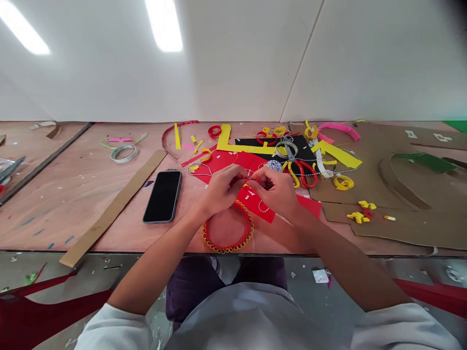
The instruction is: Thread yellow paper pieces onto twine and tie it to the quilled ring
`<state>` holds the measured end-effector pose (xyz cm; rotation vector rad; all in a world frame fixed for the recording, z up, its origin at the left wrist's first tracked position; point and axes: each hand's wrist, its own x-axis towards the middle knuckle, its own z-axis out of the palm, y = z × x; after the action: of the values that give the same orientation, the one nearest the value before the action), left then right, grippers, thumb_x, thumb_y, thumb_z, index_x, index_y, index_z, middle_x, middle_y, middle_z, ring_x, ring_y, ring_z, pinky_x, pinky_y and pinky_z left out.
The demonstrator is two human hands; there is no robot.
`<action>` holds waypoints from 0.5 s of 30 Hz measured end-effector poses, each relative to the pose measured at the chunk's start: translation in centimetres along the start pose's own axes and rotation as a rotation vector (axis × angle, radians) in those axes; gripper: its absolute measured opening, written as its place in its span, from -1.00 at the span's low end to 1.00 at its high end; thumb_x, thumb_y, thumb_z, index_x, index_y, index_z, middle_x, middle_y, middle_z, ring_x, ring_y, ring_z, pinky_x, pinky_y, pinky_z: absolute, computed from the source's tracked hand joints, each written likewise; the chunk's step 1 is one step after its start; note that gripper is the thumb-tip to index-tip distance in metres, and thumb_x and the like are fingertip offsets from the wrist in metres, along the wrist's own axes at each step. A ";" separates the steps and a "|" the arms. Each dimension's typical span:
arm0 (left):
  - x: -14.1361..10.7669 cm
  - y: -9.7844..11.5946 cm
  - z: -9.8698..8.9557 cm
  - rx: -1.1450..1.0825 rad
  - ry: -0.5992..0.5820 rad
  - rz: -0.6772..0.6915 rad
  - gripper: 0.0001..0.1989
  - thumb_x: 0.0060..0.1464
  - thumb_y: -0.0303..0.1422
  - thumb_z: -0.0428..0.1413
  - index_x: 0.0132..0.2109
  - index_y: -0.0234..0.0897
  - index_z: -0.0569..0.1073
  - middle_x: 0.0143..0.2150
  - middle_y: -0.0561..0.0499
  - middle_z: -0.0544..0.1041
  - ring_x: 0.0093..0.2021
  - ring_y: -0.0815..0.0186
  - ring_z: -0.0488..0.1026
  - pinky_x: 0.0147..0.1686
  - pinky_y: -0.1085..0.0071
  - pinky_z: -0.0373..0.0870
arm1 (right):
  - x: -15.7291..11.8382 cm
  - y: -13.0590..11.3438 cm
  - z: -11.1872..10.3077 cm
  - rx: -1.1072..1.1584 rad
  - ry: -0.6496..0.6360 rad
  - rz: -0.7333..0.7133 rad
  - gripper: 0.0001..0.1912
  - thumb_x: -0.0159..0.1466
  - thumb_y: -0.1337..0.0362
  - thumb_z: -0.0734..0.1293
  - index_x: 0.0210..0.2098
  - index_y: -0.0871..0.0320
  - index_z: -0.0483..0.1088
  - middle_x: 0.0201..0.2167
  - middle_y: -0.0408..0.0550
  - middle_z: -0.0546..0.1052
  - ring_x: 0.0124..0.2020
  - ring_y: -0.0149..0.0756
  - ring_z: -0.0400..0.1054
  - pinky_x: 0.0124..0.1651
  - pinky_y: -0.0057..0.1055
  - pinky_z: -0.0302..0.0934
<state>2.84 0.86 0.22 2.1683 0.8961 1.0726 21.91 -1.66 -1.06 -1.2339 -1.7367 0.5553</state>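
Observation:
My left hand [226,185] and my right hand [274,188] meet over the middle of the table with fingertips pinched together. Between them is a small red piece [251,179], mostly hidden by the fingers; it looks like paper. Under the hands lie red paper sheets [309,206] with white scraps and a loop of black-and-white string [263,206]. Nearer my body rests a red ring edged with small yellow paper coils [251,233]. Just beyond my right hand are a round patterned disc [273,166] and scissors with red handles [308,181], beside yellow handles [292,176].
A dark-screened phone [163,197] and a long cardboard strip [113,209] lie to the left, with a tape roll [124,153] behind. Cardboard sheets [365,175] cover the right side, holding yellow and red bits [361,214]. A white wall [233,73] rises behind the table.

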 end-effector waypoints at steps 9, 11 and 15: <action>0.2 0.5 0.0 -0.098 0.006 -0.008 -0.88 0.20 -0.53 0.05 -0.23 -0.27 0.45 -0.31 0.03 0.57 -0.35 0.40 0.42 -0.36 0.46 0.31 | -0.4 -0.4 -0.3 0.036 0.006 -0.080 -0.77 0.39 0.10 0.36 -0.05 0.05 0.37 -0.52 -0.28 0.34 -0.54 -0.45 0.17 -0.44 -0.42 0.06; 0.1 0.5 0.0 -0.086 -0.004 -0.003 -0.88 0.20 -0.53 0.05 -0.24 -0.27 0.46 -0.30 0.03 0.57 -0.35 0.41 0.42 -0.36 0.46 0.31 | -0.4 -0.4 -0.3 0.048 -0.005 -0.114 -0.81 0.43 0.11 0.32 -0.05 0.05 0.37 -0.52 -0.28 0.34 -0.55 -0.46 0.16 -0.44 -0.42 0.06; 0.1 0.6 0.0 -0.068 -0.044 -0.023 -0.85 0.17 -0.56 0.04 -0.24 -0.28 0.47 -0.32 0.04 0.55 -0.37 0.42 0.38 -0.38 0.47 0.27 | -0.4 -0.4 -0.3 0.054 -0.033 -0.114 -0.78 0.48 0.08 0.25 -0.21 0.07 0.33 -0.50 -0.25 0.35 -0.55 -0.46 0.17 -0.44 -0.43 0.04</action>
<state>3.06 0.57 0.66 2.1123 0.8509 1.0257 22.01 -2.20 -0.76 -1.0862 -1.7961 0.5540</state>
